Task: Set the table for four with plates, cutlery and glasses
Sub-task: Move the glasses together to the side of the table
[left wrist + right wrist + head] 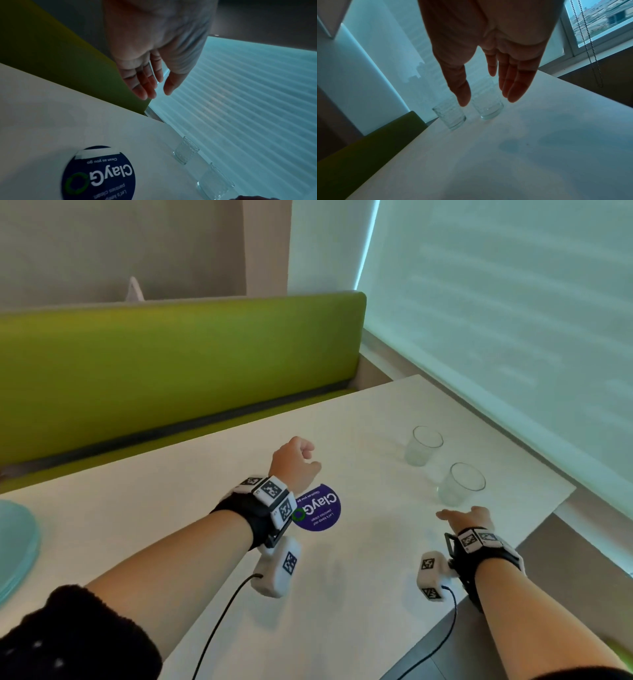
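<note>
Two empty hands, fingers loose, over table [342,577]; right hand [469,517] near glass [460,486]: likely fragile, slippery, best gripped round the sides.

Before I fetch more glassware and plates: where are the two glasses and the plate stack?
Far glass [423,448], head view, on its clear side wall.
Near glass [460,486], head view, on its side wall.
Plate stack [15,546], head view, on the top plate's surface.

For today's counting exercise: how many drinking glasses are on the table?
2. The far glass stands near the window; the near glass stands beside it, just beyond the right hand. Others may be out of view.
</note>
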Demonstrator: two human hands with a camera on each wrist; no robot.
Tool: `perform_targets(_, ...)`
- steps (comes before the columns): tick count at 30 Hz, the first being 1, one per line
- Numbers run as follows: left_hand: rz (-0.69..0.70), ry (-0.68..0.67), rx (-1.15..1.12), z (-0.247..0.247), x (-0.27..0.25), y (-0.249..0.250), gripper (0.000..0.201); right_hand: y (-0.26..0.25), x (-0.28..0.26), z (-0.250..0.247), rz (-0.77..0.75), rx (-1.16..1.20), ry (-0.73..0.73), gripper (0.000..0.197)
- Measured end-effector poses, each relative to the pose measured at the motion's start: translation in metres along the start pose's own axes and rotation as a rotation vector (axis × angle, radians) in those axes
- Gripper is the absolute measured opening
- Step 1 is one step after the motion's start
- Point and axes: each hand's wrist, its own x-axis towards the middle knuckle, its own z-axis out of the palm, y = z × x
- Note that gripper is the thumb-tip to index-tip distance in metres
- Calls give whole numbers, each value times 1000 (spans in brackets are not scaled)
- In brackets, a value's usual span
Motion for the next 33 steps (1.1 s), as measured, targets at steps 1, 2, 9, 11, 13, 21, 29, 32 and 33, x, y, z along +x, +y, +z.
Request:
perform_targets(1, -8, -7, 4, 7, 9, 2, 33, -1, 13, -1, 18, 12, 5, 85)
perform_targets(2, -17, -15, 6, 14, 18, 3, 32, -2, 23, 0, 37, 27, 5, 88)
perform_targets(9, -62, -48, 57, 47, 54, -5, 31, -3, 71, 18, 55, 126, 62, 101)
perform_targets(11, -72, -54, 74, 52, 60, -8, 32, 0, 79, 27, 37, 162, 84, 100)
perform_targets(13, -84, -58, 70, 54, 65, -11, 32, 1, 85, 32, 29, 193, 122, 100)
perform_targets(21, -108, -94, 76, 61, 77, -11, 38, -5, 105, 35, -23, 259, 194, 94)
perform_targets(29, -97, -235, 77, 74, 78, -9, 59, -25, 77, 57, -300, 109, 12, 71)
perform_targets(32, -74, -342, 73, 83, 77, -4, 79, -49, 52, 70, -462, 97, -239, 68)
perform_targets(33, -64, -370, 60, 86, 76, -3, 86, -58, 44, 73, -499, 106, -326, 68)
